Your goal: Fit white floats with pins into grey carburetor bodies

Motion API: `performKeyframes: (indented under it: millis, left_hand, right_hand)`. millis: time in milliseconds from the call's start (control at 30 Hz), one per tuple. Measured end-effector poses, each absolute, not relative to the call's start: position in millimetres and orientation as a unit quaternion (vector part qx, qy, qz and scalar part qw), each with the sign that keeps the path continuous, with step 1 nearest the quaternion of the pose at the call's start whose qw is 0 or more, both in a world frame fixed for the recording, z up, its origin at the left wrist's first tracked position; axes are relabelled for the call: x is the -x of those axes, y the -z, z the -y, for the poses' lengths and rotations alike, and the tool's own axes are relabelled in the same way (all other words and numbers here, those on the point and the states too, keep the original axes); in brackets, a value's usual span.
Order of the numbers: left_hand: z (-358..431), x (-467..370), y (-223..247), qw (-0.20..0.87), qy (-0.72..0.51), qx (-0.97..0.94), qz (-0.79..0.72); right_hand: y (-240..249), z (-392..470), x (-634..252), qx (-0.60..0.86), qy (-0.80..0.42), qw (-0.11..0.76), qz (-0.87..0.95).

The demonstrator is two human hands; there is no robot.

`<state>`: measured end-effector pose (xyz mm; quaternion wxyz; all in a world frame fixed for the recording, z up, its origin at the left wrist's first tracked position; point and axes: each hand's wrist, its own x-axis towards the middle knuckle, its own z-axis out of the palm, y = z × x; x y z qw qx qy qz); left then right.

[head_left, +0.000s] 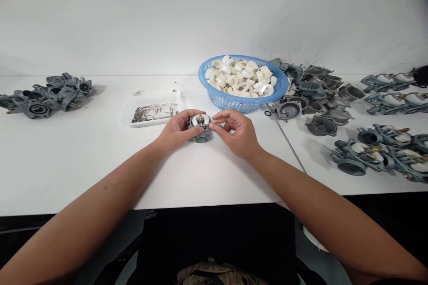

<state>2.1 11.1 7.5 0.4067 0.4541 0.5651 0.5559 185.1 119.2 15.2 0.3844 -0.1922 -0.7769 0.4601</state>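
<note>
Grey carburetor body (201,130), bore toward camera

Left hand (179,128): bare forearm extended from lower left, fingers curled, thumb lying forward, apparently gripping. Right hand (236,131): forearm extended from lower right, thumb and forefinger pinched together at fingertips, remaining fingers bent. Hands close, nearly meeting at centre.

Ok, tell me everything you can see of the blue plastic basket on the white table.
The round blue plastic basket has lattice walls and a solid rolled rim. It stands upright on the white table, towards the back, just beyond both hands, touching neither. It is heaped with white plastic ring-shaped floats, some showing small metal parts. Grey metal bowls lie against its right side, and a shallow white tray of metal pins sits to its left.
</note>
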Motion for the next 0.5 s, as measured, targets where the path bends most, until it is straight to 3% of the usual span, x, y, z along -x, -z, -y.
performKeyframes:
  millis: [500]
  left_hand:
    - [-9.5,-3.0,-10.6,0.382,-0.544,-0.467,-0.583]
  right_hand:
    - [-17.1,-116.9,-184.9,0.189,-0.459,0.392,0.775]
